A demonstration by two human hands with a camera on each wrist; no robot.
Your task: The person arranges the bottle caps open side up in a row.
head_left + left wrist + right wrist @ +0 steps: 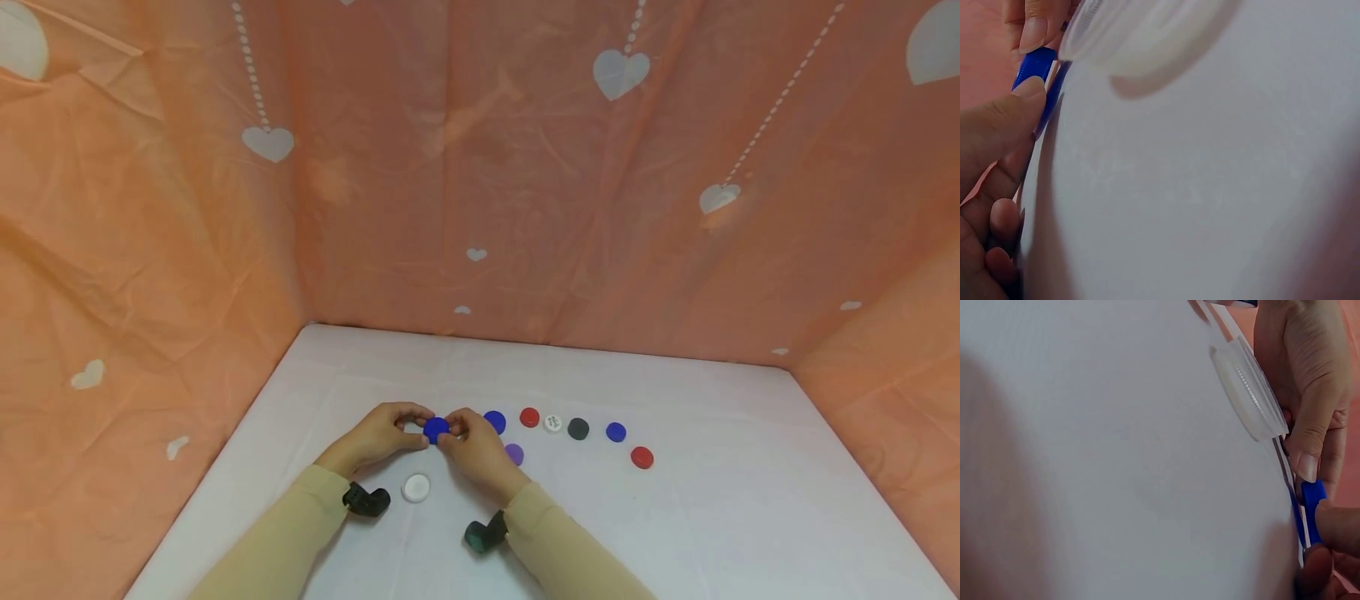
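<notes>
A blue bottle cap [437, 430] is pinched between both hands, left of the row of caps. My left hand [384, 435] grips it from the left with thumb and fingers, and my right hand [483, 454] pinches its other side. Up close in the left wrist view, the ridged side of the blue cap shows between the thumbs, with a second blue edge [1055, 97] lower, beside the white tabletop. The right wrist view shows the same hold near its right border. A white cap [416, 487] lies between the wrists, its ridged wall showing in both wrist views.
To the right of the hands lie another blue cap [494, 422], a purple cap [513, 453] partly behind the right hand, a red cap [529, 417], a printed white cap [552, 423], a black cap [578, 429], a smaller blue cap [616, 432] and a second red cap [642, 457]. Orange cloth [525, 275] walls the table.
</notes>
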